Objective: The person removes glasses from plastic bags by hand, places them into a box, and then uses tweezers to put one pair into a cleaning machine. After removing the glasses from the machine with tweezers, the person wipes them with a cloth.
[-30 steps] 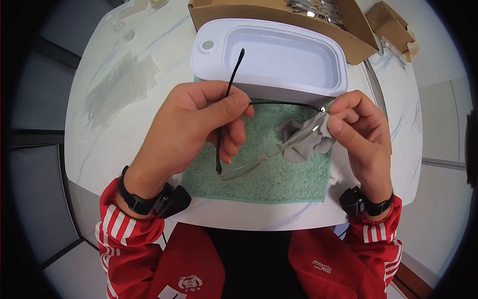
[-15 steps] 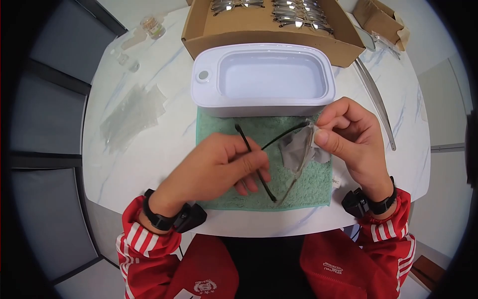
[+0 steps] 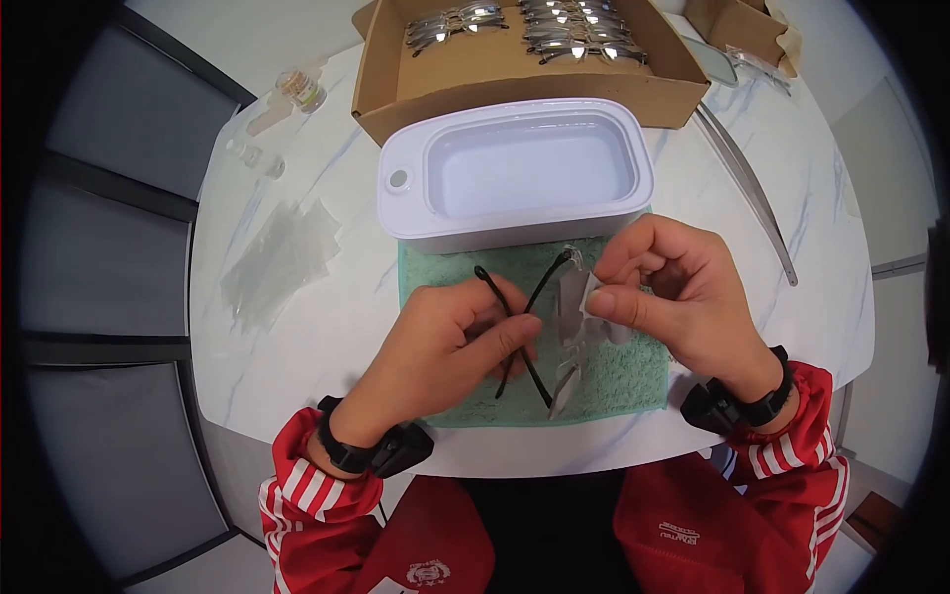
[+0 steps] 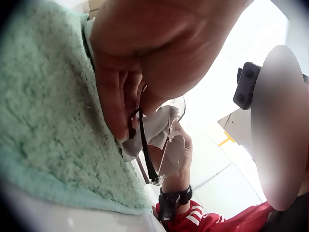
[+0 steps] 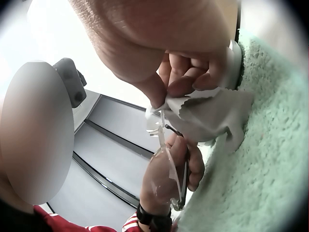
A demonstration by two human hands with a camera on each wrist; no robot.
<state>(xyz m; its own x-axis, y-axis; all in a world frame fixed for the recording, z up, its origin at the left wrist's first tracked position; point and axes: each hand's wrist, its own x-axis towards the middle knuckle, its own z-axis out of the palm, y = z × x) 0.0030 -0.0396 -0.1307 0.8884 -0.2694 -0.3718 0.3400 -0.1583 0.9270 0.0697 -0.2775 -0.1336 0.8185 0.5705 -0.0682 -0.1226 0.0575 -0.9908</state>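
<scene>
My left hand (image 3: 435,342) holds a pair of rimless eyeglasses (image 3: 537,381) by its dark temples, between thumb and fingers. The lenses stand on edge, turned toward the right hand; one clear lens (image 4: 171,157) shows in the left wrist view. With thumb and forefinger my right hand (image 3: 683,297) pinches a grey cloth (image 5: 207,116) against the farther lens, which the cloth partly hides. The cloth's loose end hangs down near the green towel (image 3: 633,376). Both hands are low over this towel.
Just beyond the hands stands a white basin (image 3: 401,213) holding clear liquid. Behind it, a cardboard box (image 3: 673,104) contains rows of eyeglasses (image 3: 584,49). Clear plastic bags (image 3: 282,257) lie at left, near a jar (image 3: 302,89). A curved grey strip (image 3: 747,188) lies at right.
The eyeglasses have come lower and turned, their lenses now nearly in line away from the body. The left hand has moved right and closer to the right hand, which keeps pinching the cloth.
</scene>
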